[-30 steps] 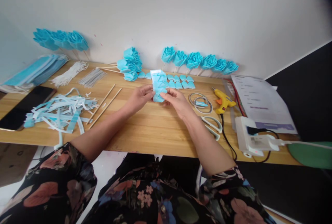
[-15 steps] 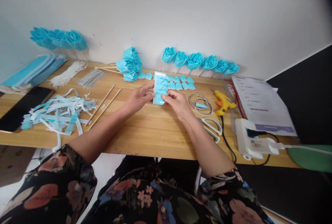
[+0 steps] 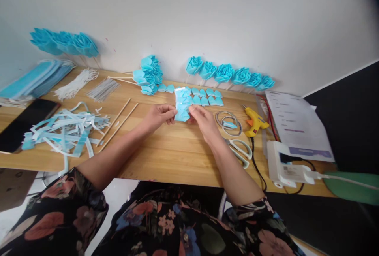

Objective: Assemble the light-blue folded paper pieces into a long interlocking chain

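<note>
Between my two hands is a pleated strip of light-blue face-mask fabric (image 3: 182,100), upright with a white band along its top edge. My left hand (image 3: 162,113) pinches its lower left edge, thumb on the near face. At the lower right edge, my right hand (image 3: 202,117) pinches it the same way. Just behind and to the right lie two short rows of small folded blue petals (image 3: 204,100). Two more petals (image 3: 169,89) rest left of the strip, beside a bunch of blue fabric roses (image 3: 149,75) lying on its side.
Blue roses on sticks (image 3: 224,73) lean along the wall. A yellow glue gun (image 3: 254,121), scissors (image 3: 241,149), a wire coil (image 3: 219,118) and a power strip (image 3: 276,161) lie on the right. Fabric scraps (image 3: 65,127), wooden sticks (image 3: 120,125), a phone (image 3: 26,125) and face masks (image 3: 38,78) occupy the left.
My left hand has shifted slightly down, its fingers closing into a pinch on the strip's edge. The strip looks more spread out, and my right hand's grip has moved to its right edge.
</note>
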Demonstrator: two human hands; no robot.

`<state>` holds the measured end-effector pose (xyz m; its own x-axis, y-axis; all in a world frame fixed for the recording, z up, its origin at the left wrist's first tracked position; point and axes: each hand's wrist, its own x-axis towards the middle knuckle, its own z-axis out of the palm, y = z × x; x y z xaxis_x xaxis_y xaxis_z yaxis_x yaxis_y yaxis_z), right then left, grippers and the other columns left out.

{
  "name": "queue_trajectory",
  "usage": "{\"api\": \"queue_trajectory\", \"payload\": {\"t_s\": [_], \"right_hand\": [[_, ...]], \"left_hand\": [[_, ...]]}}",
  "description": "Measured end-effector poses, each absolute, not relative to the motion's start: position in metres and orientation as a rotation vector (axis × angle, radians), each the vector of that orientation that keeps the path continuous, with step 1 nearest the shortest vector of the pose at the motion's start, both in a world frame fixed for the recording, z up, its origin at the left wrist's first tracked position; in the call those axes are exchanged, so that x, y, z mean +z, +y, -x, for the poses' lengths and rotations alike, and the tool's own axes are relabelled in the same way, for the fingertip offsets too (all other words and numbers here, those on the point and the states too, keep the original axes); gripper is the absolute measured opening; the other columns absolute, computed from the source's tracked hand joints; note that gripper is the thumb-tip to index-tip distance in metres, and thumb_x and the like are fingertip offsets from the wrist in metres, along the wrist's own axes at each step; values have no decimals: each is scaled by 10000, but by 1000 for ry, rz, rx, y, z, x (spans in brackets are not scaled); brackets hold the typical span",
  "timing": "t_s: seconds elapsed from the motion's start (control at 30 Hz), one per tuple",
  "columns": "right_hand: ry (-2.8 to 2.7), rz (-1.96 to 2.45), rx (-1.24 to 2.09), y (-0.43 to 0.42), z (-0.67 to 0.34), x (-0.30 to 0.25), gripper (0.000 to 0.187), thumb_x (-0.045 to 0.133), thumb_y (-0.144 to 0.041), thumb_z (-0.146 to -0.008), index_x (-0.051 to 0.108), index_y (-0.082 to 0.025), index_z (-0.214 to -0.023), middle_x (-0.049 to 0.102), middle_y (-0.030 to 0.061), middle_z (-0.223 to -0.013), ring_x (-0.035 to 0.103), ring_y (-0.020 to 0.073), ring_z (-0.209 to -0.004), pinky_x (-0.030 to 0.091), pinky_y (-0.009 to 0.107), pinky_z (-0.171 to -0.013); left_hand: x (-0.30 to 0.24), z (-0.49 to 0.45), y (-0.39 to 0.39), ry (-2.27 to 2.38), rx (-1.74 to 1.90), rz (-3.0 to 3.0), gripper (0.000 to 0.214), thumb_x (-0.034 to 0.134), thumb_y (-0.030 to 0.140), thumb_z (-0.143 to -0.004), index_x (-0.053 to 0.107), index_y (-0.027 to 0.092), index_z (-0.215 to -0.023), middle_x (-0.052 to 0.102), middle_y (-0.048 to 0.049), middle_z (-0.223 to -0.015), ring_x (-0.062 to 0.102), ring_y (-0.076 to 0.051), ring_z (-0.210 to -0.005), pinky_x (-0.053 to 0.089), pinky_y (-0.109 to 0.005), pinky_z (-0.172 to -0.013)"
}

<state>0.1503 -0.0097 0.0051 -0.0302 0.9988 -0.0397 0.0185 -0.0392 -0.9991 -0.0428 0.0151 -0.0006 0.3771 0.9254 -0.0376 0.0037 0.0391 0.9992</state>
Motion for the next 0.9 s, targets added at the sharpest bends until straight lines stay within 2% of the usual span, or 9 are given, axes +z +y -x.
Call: {"api": "queue_trajectory", "payload": {"t_s": [0.13, 0.3, 0.47, 0.63, 0.9], "right_hand": [[-1185, 1238, 1386, -10, -150, 5, 461, 696, -660, -752, 645, -204, -713, 588, 4, -720, 552, 153, -699, 485, 284, -638], [-1232, 1218, 1362, -10, -149, -1, 379, 827, -551, -659, 698, -206, -746, 643, -9, -731, 553, 149, -703, 474, 287, -688], [-1307, 1155, 1290, -8, -152, -9, 287, 809, -471, -717, 722, -200, -757, 653, -14, -748, 556, 145, -709, 459, 284, -709], [-1377, 1192, 1305, -7, -154, -3, 344, 788, -531, -713, 706, -198, -729, 642, -10, -732, 550, 160, -718, 461, 296, -720], [-1341, 1155, 1397, -7, -160, 4, 360, 746, -556, -766, 669, -211, -697, 602, -6, -730, 534, 152, -728, 478, 285, -725]], "left_hand": [[2, 40, 11, 938, 896, -1405, 349, 747, 480, -778, 655, 157, -685, 648, -14, -595, 564, -110, -542, 475, -242, -570], [4, 39, 9, 937, 860, -1463, 343, 732, 479, -784, 660, 156, -694, 638, -11, -601, 565, -111, -560, 479, -241, -587], [7, 43, 11, 885, 831, -1461, 357, 733, 488, -779, 654, 157, -670, 640, -13, -617, 560, -113, -579, 485, -249, -611], [9, 45, 13, 881, 808, -1424, 356, 783, 483, -735, 677, 153, -656, 652, -20, -607, 565, -120, -586, 477, -248, -608], [8, 45, 13, 920, 890, -1392, 369, 771, 507, -748, 675, 163, -655, 650, -17, -598, 559, -115, -569, 479, -242, -593]]}}
